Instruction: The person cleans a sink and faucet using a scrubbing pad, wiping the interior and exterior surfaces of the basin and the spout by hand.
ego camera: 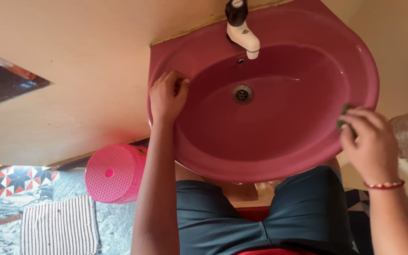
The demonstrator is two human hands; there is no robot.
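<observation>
The maroon basin (213,156), a wall-mounted oval, is the largest item; its long axis runs across the view from one hand to the other, and its bowl opens straight toward the camera. It looks rigid, heavy and fixed, with a glossy glaze that is probably slippery when wet, so the broad rim is the only sound place to hold. The left hand (167,97) rests on the rim on the person's left, fingers (178,81) curled over the inner edge, holding nothing loose. The right hand (371,141) sits at the opposite rim, its fingers closed on a small dark green scrub pad (344,116), mostly hidden; it appears soft, light and easily squashed, and its orientation cannot be told. Between the hands, toward the wall, stands the white tap (244,38), spout pointing into the bowl, with the metal drain (242,94) just beneath it. A pink bucket (114,172) stands below the left hand.
</observation>
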